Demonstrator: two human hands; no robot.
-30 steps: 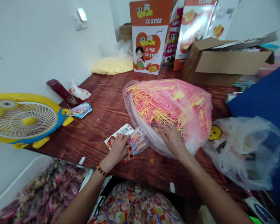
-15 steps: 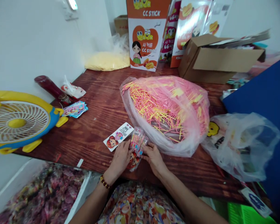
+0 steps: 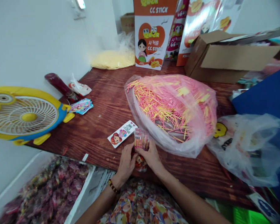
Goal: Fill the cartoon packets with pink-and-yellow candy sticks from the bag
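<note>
Presently, lower centre of the frame: fingers of my left hand (image 3: 127, 161) and right hand (image 3: 152, 158) grasp clear-plastic, pink-and-red printed packets (image 3: 141, 138) over the brown wooden surface (image 3: 107, 102). Bunching them appears the step in hand; the next move seemingly calls for an even pinch.

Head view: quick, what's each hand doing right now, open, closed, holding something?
Left hand: closed on the left side of the printed packets.
Right hand: closed on the same packets from the right, thumb across them.
</note>
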